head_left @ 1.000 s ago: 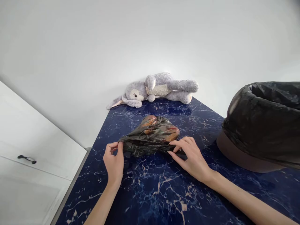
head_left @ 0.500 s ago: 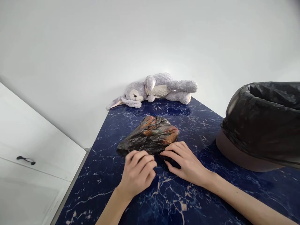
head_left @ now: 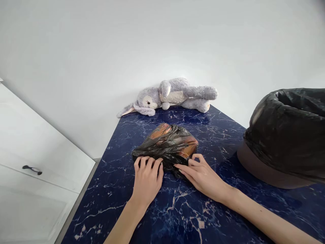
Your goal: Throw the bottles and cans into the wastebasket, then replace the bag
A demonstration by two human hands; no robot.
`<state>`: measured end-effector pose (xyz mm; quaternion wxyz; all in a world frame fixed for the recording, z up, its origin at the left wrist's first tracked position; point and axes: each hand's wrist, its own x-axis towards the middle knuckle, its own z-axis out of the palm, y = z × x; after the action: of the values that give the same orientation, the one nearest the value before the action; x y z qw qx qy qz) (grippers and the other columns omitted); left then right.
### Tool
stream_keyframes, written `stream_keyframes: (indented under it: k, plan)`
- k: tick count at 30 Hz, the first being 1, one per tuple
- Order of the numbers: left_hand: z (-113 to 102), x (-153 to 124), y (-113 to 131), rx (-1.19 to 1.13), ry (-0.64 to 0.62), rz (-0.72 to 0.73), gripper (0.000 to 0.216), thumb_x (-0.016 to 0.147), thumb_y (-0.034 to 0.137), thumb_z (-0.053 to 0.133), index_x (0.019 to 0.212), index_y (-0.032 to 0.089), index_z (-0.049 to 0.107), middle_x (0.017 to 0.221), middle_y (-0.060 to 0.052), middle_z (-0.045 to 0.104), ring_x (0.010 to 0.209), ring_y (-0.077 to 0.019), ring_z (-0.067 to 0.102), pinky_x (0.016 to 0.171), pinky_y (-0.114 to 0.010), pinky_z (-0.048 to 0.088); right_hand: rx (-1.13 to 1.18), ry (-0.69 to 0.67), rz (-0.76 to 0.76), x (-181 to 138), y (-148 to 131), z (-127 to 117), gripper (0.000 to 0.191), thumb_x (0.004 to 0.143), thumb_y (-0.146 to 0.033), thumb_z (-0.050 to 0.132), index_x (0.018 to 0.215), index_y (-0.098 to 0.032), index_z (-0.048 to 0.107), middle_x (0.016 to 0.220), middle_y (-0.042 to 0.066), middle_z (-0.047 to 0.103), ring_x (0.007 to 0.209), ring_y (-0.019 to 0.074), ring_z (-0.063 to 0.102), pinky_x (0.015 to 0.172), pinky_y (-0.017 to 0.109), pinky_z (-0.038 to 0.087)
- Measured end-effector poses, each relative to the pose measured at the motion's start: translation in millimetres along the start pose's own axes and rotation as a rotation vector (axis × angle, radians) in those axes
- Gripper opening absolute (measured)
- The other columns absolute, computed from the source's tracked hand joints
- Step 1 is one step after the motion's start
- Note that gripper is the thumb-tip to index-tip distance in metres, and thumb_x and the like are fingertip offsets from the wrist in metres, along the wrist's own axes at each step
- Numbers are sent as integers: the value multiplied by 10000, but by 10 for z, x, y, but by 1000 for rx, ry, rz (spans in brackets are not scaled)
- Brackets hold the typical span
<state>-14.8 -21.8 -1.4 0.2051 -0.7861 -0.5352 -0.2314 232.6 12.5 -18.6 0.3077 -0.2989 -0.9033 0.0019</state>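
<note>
Bunched blk. bag (head_left: 170, 145), mid-tabletop (head_left: 157, 222): your L hand (head_left: 147, 181) & R hand (head_left: 205, 178) touch its near edge, fingers part-curled, prob. to steady slack plastic; can't tell if either pinches.

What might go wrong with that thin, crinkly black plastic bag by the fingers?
The thin, wrinkled black plastic bag might tear: it drapes over orange-brown lumps, and the bare left hand and bare right hand are both at its near edge.

The right forearm lies near the round brown container draped in black plastic, so it might bump it.
</note>
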Motion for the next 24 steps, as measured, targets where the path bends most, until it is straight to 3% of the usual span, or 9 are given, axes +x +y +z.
stream_keyframes:
  k: [7, 10, 12, 15, 17, 21, 24]
  plan:
    - [-7, -6, 43, -76, -62, 69, 163, 1055, 204, 590, 1036, 222, 751, 991, -77, 767, 1073, -316, 665, 1075, -576, 421, -85, -38, 101, -82, 121, 106, 666, 1088, -244, 555, 1714, -167, 340, 755, 26, 630, 805, 262, 607, 939, 469, 533]
    - [-20, 1, 66, -104, -52, 79, 138, 1044, 197, 616, 967, 212, 730, 978, -69, 754, 1067, -309, 665, 1067, -570, 425, -82, -28, 129, -99, 142, 108, 716, 1065, -277, 611, 1718, -191, 331, 774, 22, 624, 820, 268, 604, 944, 484, 525]
    - [-34, 12, 75, -118, -40, 88, 145, 1039, 192, 623, 923, 212, 707, 969, -60, 749, 1055, -298, 666, 1061, -558, 426, -59, 0, 135, -95, 136, 89, 575, 1076, -289, 608, 1630, -214, 475, 765, 13, 627, 795, 247, 602, 958, 487, 507]
    - [-70, 32, 85, -143, 1, 90, 146, 1036, 186, 627, 902, 221, 673, 972, -48, 751, 1033, -274, 677, 1054, -528, 432, -19, 90, 134, -66, 104, 37, 206, 1105, -294, 581, 1252, -232, 711, 718, -9, 649, 717, 197, 592, 998, 497, 464]
    - [-108, 41, 103, -153, 65, 92, 105, 1028, 183, 639, 935, 226, 659, 989, -52, 752, 1024, -262, 688, 1040, -504, 447, 9, 173, 138, -38, 76, -6, 136, 1107, -294, 597, 1085, -233, 717, 687, -32, 642, 645, 163, 562, 998, 491, 454]
    - [-179, 23, 212, -211, 223, 163, 126, 981, 123, 662, 1033, 233, 630, 1009, -61, 753, 999, -239, 707, 988, -446, 515, 98, 340, 175, -5, 20, -66, 41, 1087, -246, 629, 1085, -247, 670, 656, -61, 594, 580, 148, 515, 887, 451, 486]
    - [-176, -9, 323, -348, 153, 355, 206, 1010, 101, 585, 1180, 209, 623, 1143, -87, 779, 1104, -227, 731, 1028, -400, 574, 181, 434, 188, -27, -12, -74, 114, 1082, -180, 590, 1146, -266, 630, 693, -36, 618, 665, 189, 570, 809, 424, 502]
